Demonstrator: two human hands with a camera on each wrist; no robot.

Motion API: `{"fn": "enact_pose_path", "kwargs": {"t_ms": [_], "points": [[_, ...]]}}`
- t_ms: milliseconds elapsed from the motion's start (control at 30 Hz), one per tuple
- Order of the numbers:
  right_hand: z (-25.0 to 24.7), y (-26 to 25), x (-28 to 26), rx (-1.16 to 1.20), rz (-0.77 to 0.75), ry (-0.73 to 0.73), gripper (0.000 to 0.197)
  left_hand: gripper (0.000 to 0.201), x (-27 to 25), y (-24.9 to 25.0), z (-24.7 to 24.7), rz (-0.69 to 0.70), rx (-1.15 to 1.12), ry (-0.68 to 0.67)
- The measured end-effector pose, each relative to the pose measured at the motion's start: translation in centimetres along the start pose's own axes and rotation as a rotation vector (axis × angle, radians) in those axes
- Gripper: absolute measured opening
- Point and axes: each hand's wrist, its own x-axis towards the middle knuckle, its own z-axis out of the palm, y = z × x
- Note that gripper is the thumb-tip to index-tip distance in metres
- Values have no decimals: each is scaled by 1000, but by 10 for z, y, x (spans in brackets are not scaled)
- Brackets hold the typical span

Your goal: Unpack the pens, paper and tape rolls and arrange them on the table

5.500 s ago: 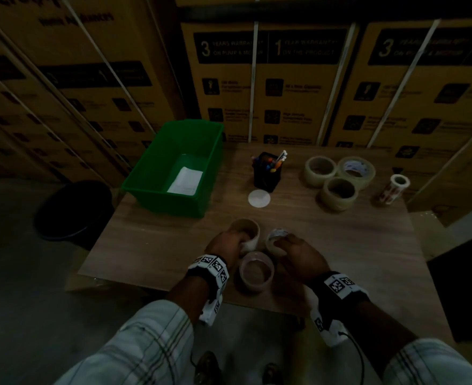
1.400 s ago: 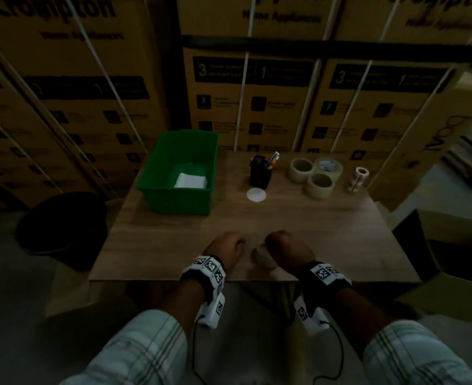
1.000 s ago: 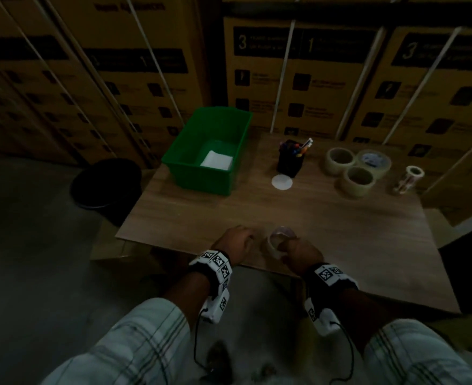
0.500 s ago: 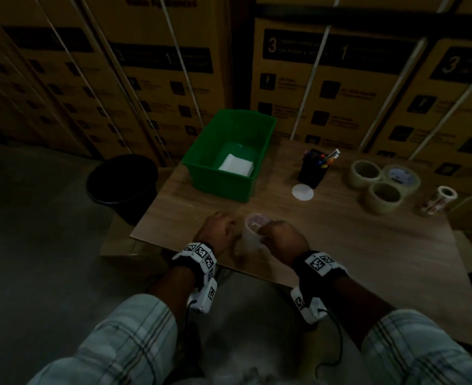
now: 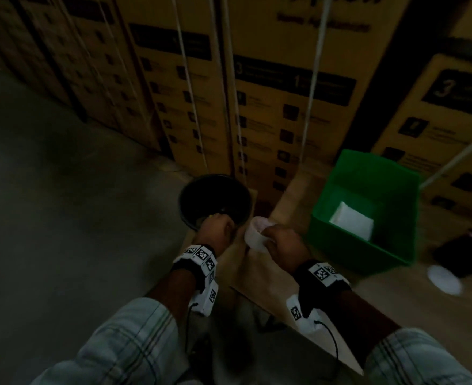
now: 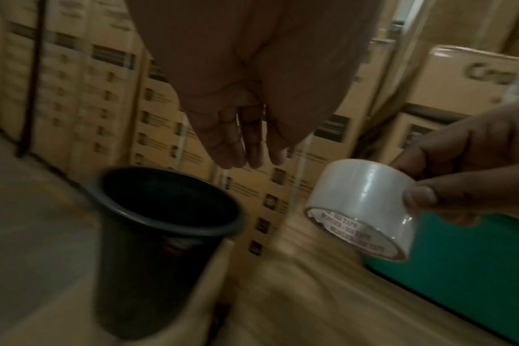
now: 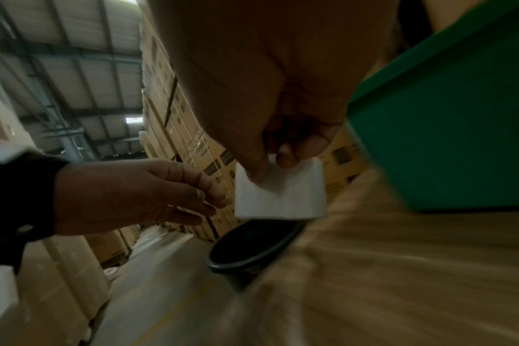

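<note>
The right hand is pinching a white tape roll between thumb and fingers, holding it in the air above the near-left corner of the wooden table, just left of the green bin. The left hand is hanging over the mouth of the black trash can, which is standing on the floor just off the table's left edge; its fingers are pointing down and lying loosely together, and in the right wrist view a thin pale scrap (perhaps wrapping, too blurred to say) is showing at the fingertips, so I cannot tell whether the hand is holding something or hanging slack. The folded white paper is lying on the floor of the green bin, not yet unpacked. The step in hand is, by my reading, getting rid of a wrapper before setting the roll down. The risk is coming from how the roll is being carried: it is held by a light pinch on its smooth glossy side, close to the table edge and near the can, so a slackening grip could be sending it rolling off the table or down into the trash. The views are smeared with motion, so a hurried placement could also be knocking the bin.
</note>
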Motion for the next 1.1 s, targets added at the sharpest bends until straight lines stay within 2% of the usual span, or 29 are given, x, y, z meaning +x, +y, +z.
{"fn": "enact_pose_path", "kwargs": {"t_ms": [133, 267, 500, 600, 767, 1033, 1100], "points": [[19, -48, 81, 56, 29, -48, 44, 24, 34, -57, -36, -60, -24, -78], [41, -73, 140, 42, 109, -95, 53, 26, 60, -94, -44, -61, -63, -161], [69, -77, 190, -67, 230, -157, 35, 25, 94, -127, -40, -36, -76, -203], [67, -76, 192, -79, 291, -120, 29, 26, 98, -129, -41, -32, -62, -189], [62, -59, 167, -7, 249, -37, 22, 31, 88, -112, -37, 20, -65, -170], [12, -11, 74, 3, 233, 43, 22, 27, 66, -16, -3, 246, 1, -235], [2, 3, 44, 8, 265, 50, 23, 28, 54, 11, 9, 259, -16, -234]]}}
